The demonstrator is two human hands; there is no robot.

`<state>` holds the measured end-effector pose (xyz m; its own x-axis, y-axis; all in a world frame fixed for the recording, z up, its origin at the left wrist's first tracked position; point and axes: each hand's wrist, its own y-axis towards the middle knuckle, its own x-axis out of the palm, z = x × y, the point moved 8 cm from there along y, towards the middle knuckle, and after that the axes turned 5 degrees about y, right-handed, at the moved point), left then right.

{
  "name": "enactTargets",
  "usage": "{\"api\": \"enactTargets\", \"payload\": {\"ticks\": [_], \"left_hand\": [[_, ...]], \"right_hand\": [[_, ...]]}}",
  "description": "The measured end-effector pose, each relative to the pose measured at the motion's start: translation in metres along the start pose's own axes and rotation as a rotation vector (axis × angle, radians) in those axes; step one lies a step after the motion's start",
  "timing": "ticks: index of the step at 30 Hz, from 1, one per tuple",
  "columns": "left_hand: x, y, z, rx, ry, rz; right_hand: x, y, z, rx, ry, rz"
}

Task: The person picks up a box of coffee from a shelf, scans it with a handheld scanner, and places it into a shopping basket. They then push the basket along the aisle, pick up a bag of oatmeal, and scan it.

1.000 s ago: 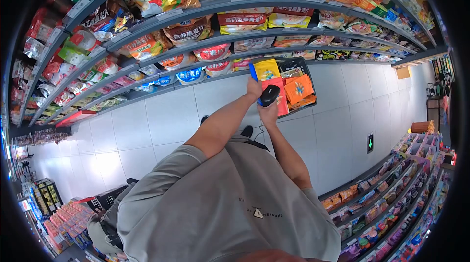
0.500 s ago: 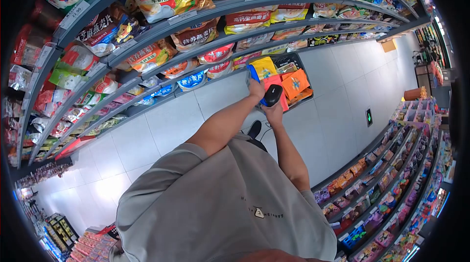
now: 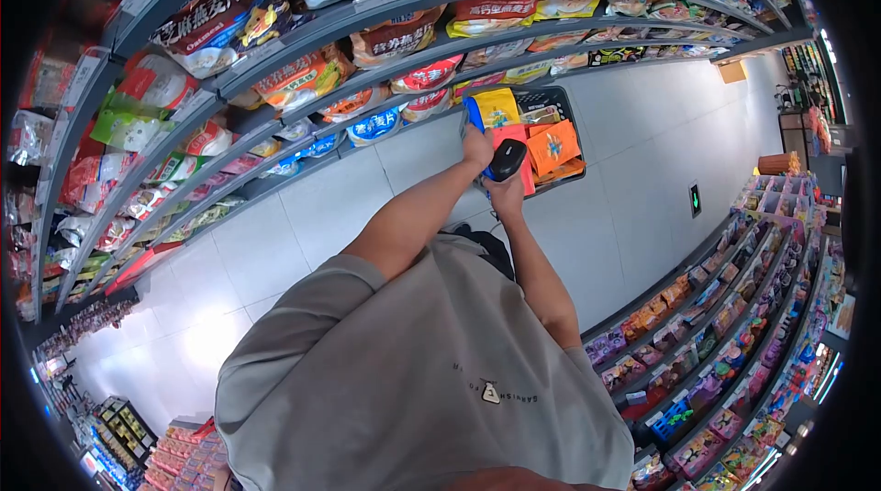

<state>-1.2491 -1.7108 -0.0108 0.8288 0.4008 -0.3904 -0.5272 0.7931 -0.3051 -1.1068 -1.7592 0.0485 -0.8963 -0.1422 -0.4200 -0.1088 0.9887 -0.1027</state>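
My left hand [image 3: 477, 148] is closed on the edge of a blue and yellow bag [image 3: 496, 109], at the left side of a black basket [image 3: 578, 110]. My right hand [image 3: 504, 195] grips a rounded black device [image 3: 508, 158], held just right of my left hand and over a pinkish-red packet [image 3: 527, 181]. Orange packets [image 3: 553, 147] lie in the basket, to the right of the device. Part of the bag's blue side is hidden behind my left hand.
Long shelves [image 3: 385, 0] of bagged cereal curve across the top and left. Lower right stands a shelf unit [image 3: 697, 344] with small colourful packs. The tiled floor [image 3: 633, 206] runs between them and bears a green arrow sign [image 3: 695, 200]. A cardboard-coloured box [image 3: 731, 72] sits farther off.
The view has shifted slightly, so the shelves appear larger and farther right. Both hands keep their hold on the bag and device, which have moved slightly left in view.
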Motion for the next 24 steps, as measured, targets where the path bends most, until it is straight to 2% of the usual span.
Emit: {"api": "enactTargets", "payload": {"ticks": [5, 9, 13, 19, 22, 24], "left_hand": [[-0.018, -0.008, 0.002, -0.014, 0.017, 0.022], [-0.023, -0.012, -0.009, -0.035, -0.002, 0.034], [-0.021, -0.018, -0.018, -0.091, -0.03, 0.031], [-0.035, -0.038, -0.018, -0.071, 0.045, 0.119], [-0.037, -0.045, -0.022, -0.099, 0.001, 0.142], [-0.029, -0.038, -0.048, -0.181, -0.095, 0.149]], "right_hand": [[0.006, -0.008, -0.011, -0.083, 0.017, -0.034], [0.016, -0.008, 0.015, -0.06, -0.014, -0.077], [0.009, -0.015, 0.013, -0.096, -0.026, -0.065], [0.006, -0.023, 0.01, -0.161, -0.015, -0.076], [0.004, -0.03, 0.004, -0.169, 0.004, -0.098], [0.003, -0.032, -0.002, -0.161, 0.001, -0.111]]}}
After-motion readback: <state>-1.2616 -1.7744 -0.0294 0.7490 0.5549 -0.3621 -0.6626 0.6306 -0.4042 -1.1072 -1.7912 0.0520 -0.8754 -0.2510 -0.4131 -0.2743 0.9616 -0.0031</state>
